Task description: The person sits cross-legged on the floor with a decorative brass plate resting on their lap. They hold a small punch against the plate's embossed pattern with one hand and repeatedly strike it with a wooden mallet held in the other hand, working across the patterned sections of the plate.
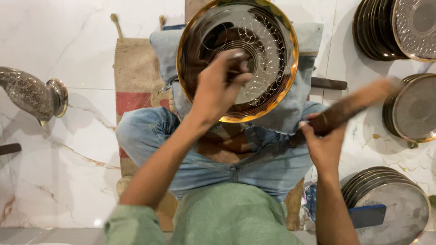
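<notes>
A round brass plate (272, 50) with engraved circles and loops rests on a blue denim cushion (290, 106) in front of my crossed legs. My left hand (218, 88) sits over the plate, fingers pinched around a thin metal tool whose tip touches the engraved surface. My right hand (323, 143) grips a wooden mallet handle (352, 106), raised and blurred, to the right of the plate.
Stacks of metal plates stand at the upper right (390, 27), the right (411, 109) and the lower right (390, 204). A metal vessel (32, 95) lies at the left on the white marble floor. A jute mat (134, 72) lies under me. A dark rod (329, 83) lies beside the cushion.
</notes>
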A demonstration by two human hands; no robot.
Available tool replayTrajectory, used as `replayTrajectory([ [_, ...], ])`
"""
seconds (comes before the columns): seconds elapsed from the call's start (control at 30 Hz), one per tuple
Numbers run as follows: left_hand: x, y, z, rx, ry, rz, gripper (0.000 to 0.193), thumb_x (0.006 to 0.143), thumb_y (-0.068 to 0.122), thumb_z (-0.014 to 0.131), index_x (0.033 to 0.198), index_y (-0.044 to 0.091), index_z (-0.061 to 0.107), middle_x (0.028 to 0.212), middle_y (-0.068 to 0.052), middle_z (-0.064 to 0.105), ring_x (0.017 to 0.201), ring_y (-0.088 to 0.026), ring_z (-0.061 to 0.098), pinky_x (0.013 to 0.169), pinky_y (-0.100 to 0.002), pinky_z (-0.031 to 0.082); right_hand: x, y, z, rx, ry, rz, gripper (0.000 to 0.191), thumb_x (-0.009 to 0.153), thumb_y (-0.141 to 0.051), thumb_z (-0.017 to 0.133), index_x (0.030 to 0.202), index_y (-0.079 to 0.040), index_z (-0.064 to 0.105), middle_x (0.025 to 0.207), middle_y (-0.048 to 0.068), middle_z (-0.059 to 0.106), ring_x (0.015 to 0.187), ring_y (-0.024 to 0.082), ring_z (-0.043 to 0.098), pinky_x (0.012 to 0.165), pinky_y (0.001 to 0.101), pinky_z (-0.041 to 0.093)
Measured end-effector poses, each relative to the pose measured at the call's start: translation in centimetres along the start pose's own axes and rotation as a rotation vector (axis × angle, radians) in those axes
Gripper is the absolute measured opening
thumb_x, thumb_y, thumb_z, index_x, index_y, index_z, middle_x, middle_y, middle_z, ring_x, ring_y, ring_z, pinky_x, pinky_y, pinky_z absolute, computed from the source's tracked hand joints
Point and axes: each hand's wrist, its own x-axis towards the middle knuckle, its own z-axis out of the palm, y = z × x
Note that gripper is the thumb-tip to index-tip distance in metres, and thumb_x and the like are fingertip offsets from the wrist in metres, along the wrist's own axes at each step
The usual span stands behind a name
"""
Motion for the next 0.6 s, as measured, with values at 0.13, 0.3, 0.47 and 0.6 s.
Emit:
replayTrajectory([
  [0.13,3.7,-0.6,0.3,0.176,-0.276,0.166,0.051,0.093,0.007,0.077,0.137,0.004,0.053,0.114,-0.020,0.072,0.106,-0.039,0.072,0.087,-0.043,0.057,2.2,-0.4,-1.8,-0.018,-0.078,-0.124,0.074,0.094,0.005,0.080,0.149,-0.002,0.031,0.109,0.012,0.065,0.103,0.020,0.067,0.093,0.0344,0.057],
  [0.3,4.0,-1.2,0.1,0.162,-0.420,0.185,0.051,0.094,0.005,0.074,0.139,0.004,0.051,0.119,-0.018,0.070,0.106,-0.036,0.072,0.089,-0.043,0.058,5.0,-5.4,-5.0,0.105,-0.088,-0.235,0.103,0.098,0.010,0.076,0.168,-0.019,0.006,0.121,0.013,0.063,0.101,0.023,0.068,0.094,0.0383,0.062],
  [0.47,3.8,-1.1,-0.1,0.018,-0.431,0.170,0.057,0.089,-0.008,0.054,0.145,0.003,0.047,0.129,-0.018,0.065,0.110,-0.032,0.073,0.094,-0.037,0.064,8.8,-10.1,-5.5,-0.397,-0.107,-0.367,0.082,0.095,-0.016,0.091,0.150,-0.009,0.030,0.109,0.023,0.066,0.092,0.034,0.070,0.083,0.0442,0.062],
  [0.6,4.2,-0.8,0.0,0.157,-0.525,0.159,0.048,0.095,0.003,0.070,0.140,0.006,0.055,0.119,-0.015,0.070,0.105,-0.031,0.074,0.088,-0.040,0.060,8.2,-9.9,-5.4,-0.828,-0.153,-0.431,0.089,0.080,-0.020,0.088,0.156,0.001,0.047,0.098,0.027,0.071,0.084,0.042,0.071,0.078,0.0501,0.057],
])
